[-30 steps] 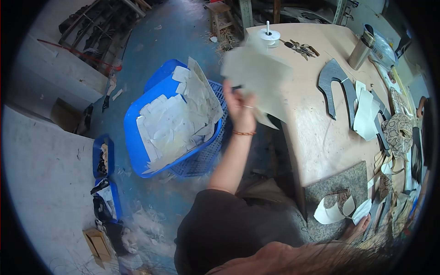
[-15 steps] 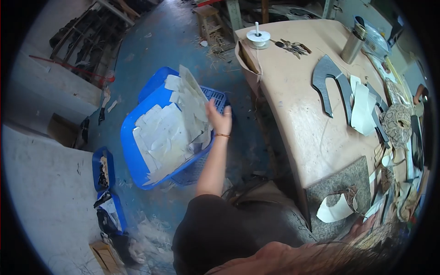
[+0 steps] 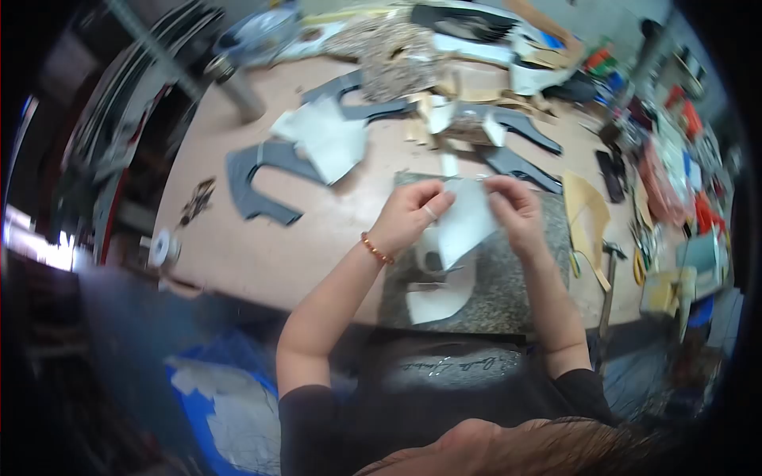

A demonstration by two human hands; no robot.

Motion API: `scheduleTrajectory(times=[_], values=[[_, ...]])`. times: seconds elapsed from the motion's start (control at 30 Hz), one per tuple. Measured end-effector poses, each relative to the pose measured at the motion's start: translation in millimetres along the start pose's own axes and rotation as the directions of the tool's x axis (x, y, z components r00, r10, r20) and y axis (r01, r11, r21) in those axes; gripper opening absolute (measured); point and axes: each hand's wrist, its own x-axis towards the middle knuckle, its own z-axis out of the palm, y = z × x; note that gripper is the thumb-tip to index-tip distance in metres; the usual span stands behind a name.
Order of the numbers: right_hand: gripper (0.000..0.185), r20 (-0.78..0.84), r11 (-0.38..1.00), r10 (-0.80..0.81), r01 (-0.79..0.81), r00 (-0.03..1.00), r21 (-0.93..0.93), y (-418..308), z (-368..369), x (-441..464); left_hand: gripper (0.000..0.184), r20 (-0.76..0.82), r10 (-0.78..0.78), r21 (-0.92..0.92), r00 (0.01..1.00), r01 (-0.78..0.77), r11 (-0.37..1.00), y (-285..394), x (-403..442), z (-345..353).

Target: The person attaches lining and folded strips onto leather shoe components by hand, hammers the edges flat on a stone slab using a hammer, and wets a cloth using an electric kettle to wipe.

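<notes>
A pale white cut piece (image 3: 464,218) of thin sheet material hangs between my two hands above a speckled grey slab (image 3: 508,293). My left hand (image 3: 413,210), with a ring and a beaded bracelet, pinches its upper left edge. At the upper right edge are the closed fingers of my right hand (image 3: 517,210), also gripping the piece. Lying on the slab beneath is another white cut piece (image 3: 440,303), partly covered by the held one. The view is slightly blurred.
Grey U-shaped pieces (image 3: 266,178) and white sheets (image 3: 329,139) lie on the table (image 3: 198,262). A metal flask (image 3: 238,95) stands at the back left. A hammer (image 3: 609,278) and yellow-handled scissors (image 3: 639,266) are at right. A blue basket (image 3: 198,412) of white scraps is below left.
My view has turned from the blue basket to the table. My left hand has left the basket's scraps and come over the slab, where both hands now hold a white piece.
</notes>
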Motion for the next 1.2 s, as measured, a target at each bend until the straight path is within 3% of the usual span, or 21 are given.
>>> scheduleTrajectory(times=[0.1,0.13,0.17,0.2,0.23,0.33,0.43,0.47,0.53,0.57,0.6,0.67,0.7,0.73,0.8,0.87,0.93,0.97,1.0,1.1,1.2], values=[[0.023,-0.040,0.991,-0.005,0.000,0.999,-0.130,-8,-1,-6,0.020,0.007,-0.119,-0.006,0.993,0.119,0.993,-12,15,8],[0.024,-0.023,0.911,-0.124,0.105,0.992,-0.399,-11,-6,-9,0.019,0.014,-0.138,-0.020,0.990,0.138,0.990,-17,19,10],[0.025,0.122,0.640,-0.302,0.296,0.945,-0.709,-20,-12,-10,0.020,0.030,-0.165,-0.017,0.986,0.165,0.986,-18,18,12],[0.025,0.131,0.637,-0.317,0.313,0.939,-0.704,-22,-14,-13,0.020,0.041,-0.193,-0.016,0.980,0.193,0.981,-18,16,12],[0.024,0.144,0.635,-0.330,0.333,0.933,-0.697,-22,-14,-17,0.021,0.046,-0.220,-0.015,0.974,0.221,0.975,-20,16,15],[0.024,0.026,0.867,-0.162,0.155,0.986,-0.474,-13,-8,-28,0.024,0.022,-0.270,-0.122,0.963,0.271,0.955,-39,16,24],[0.021,-0.004,0.798,-0.356,0.302,0.934,-0.522,6,-7,-30,0.024,-0.003,-0.311,-0.180,0.950,0.306,0.935,-48,16,27],[0.019,0.117,0.620,-0.545,0.493,0.830,-0.610,8,-13,-25,0.023,-0.120,-0.250,-0.189,0.961,0.225,0.956,-51,19,25],[0.021,0.037,0.727,-0.602,0.567,0.798,-0.387,-1,-16,-32,0.023,-0.361,-0.125,-0.179,0.924,0.063,0.982,-52,23,16],[0.023,-0.008,0.761,-0.617,0.594,0.787,-0.260,-6,-17,-35,0.025,-0.508,-0.114,-0.281,0.854,-0.039,0.959,-45,33,2],[0.021,-0.195,0.790,-0.611,0.606,0.767,-0.094,-10,-20,-34,0.028,-0.646,-0.125,-0.358,0.753,-0.154,0.921,-35,43,-20],[0.015,-0.518,0.864,-0.350,0.482,0.781,0.143,-15,-37,-37,0.030,-0.711,0.196,0.231,0.675,-0.039,0.972,-37,37,-80],[0.010,-0.625,0.909,-0.138,0.349,0.769,0.228,-15,-55,-44,0.032,-0.690,0.404,0.542,0.601,0.059,0.838,-37,32,-99],[0.009,-0.540,0.879,-0.121,0.343,0.833,0.331,-12,-68,-47,0.030,-0.515,0.672,0.840,0.532,0.159,0.519,-28,28,-103],[0.011,-0.420,0.856,-0.064,0.265,0.905,0.443,-7,-81,-47,0.036,-0.066,0.846,0.975,0.528,0.213,-0.057,-2,19,-96],[0.017,-0.432,0.913,0.128,0.064,0.893,0.403,-6,-72,-50,0.027,0.234,0.770,0.959,0.593,-0.269,-0.084,-9,-2,-85],[0.024,-0.360,0.881,0.309,-0.122,0.880,0.458,-17,-55,-53,0.017,0.591,0.430,0.745,0.683,-0.667,0.036,-7,-23,-64],[0.028,-0.288,0.847,0.355,-0.175,0.889,0.502,-25,-44,-54,0.009,0.658,0.368,0.703,0.657,-0.711,0.011,5,-25,-39],[0.033,-0.200,0.808,0.366,-0.204,0.909,0.553,-32,-32,-55,0.013,0.700,0.181,0.683,0.690,-0.722,0.111,3,-30,-32],[0.041,0.091,0.674,0.319,-0.293,0.943,0.678,-39,-5,-64,0.030,0.723,0.271,0.561,0.635,-0.769,0.306,-22,-22,-13],[0.035,0.498,0.549,0.313,-0.582,0.809,0.600,-27,9,-78,0.050,0.656,0.179,0.620,0.733,-0.659,0.427,-37,-18,-1]])
